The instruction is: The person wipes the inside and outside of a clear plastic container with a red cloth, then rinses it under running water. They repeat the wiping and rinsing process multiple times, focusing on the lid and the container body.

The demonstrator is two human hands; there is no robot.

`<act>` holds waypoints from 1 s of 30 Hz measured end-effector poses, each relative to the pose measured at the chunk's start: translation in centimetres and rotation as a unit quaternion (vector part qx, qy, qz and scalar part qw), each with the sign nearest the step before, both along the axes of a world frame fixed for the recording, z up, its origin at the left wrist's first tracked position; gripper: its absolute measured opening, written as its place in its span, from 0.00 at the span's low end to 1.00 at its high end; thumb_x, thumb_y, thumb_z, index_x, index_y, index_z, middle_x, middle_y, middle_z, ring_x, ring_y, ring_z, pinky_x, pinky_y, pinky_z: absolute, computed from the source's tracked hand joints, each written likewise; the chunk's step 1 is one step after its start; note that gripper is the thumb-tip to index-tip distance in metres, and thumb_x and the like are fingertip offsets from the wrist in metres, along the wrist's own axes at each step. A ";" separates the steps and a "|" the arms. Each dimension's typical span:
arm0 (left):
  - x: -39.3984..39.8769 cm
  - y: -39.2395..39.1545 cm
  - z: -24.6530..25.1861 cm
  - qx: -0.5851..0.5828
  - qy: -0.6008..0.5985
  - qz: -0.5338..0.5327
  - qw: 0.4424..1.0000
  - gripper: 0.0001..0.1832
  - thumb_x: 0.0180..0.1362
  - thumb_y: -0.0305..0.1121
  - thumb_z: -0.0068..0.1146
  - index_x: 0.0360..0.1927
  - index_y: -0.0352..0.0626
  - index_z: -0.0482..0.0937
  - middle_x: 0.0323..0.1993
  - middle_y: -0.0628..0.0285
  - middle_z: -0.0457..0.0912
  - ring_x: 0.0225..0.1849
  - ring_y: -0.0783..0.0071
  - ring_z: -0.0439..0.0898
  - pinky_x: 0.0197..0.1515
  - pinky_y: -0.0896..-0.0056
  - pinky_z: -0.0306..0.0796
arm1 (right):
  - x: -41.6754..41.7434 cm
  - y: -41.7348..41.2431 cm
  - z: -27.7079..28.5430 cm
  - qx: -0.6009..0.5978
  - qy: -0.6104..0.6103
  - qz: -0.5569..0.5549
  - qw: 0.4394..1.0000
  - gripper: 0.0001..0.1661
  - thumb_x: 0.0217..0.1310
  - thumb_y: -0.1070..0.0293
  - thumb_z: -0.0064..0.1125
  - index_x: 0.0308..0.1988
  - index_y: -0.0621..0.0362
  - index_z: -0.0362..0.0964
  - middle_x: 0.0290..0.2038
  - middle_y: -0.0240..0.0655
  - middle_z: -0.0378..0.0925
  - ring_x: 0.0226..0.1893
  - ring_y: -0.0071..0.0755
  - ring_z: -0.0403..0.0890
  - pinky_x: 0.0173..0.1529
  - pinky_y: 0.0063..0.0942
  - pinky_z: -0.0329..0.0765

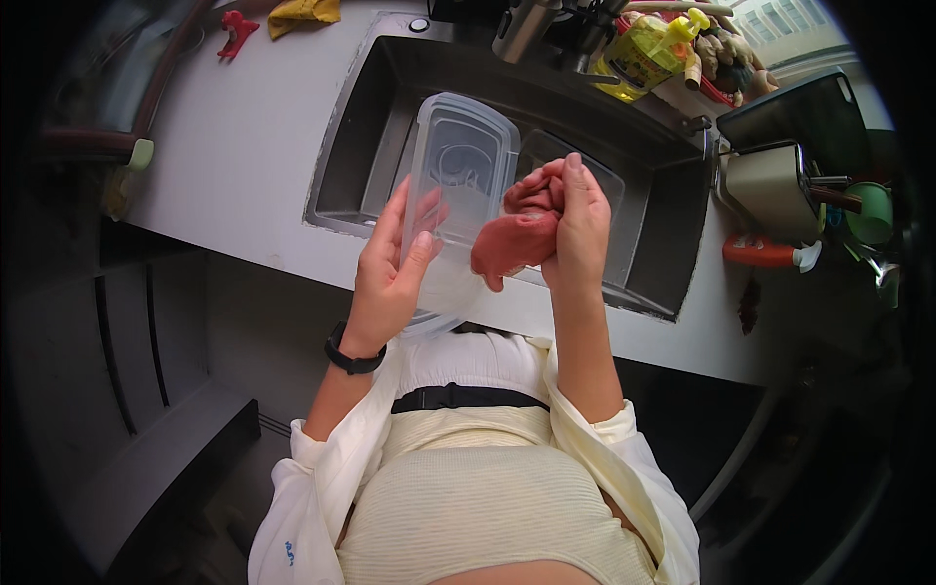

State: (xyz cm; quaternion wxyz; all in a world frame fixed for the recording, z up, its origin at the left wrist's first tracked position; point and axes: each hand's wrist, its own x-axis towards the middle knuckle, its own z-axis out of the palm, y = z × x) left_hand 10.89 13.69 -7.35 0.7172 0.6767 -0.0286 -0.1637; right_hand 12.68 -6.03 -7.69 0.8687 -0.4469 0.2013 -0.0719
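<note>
My left hand (391, 267) grips a clear plastic food container (468, 168) by its side, with the fingers seen through the wall. The container is tilted over the near edge of the sink (351, 168). A wet, crumpled red cloth (515, 245) is bunched in my right hand (581, 219), just right of the container. Part of the cloth hangs down; I cannot tell whether it touches the container. Behind my right hand, another clear plastic piece (610, 183), perhaps a lid or second container, rests in the sink.
A faucet (585, 62) and a yellow dish-soap pump bottle (643, 55) stand behind the sink. To the right are a knife block (771, 190), a dark cutting board (804, 121) and a red spray bottle (764, 252). A yellow cloth (303, 16) and a red figurine (238, 33) lie far left.
</note>
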 end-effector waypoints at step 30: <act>-1.0 -0.8 0.0 -0.139 0.089 -0.057 0.985 0.35 0.70 0.26 0.44 0.77 0.46 0.46 0.68 0.47 0.66 0.64 0.53 0.74 0.58 0.53 0.77 | 0.1 2.4 0.4 -0.456 -0.113 0.015 0.882 0.26 0.52 0.68 0.68 0.51 0.63 0.71 0.50 0.44 0.77 0.51 0.40 0.79 0.58 0.34 0.74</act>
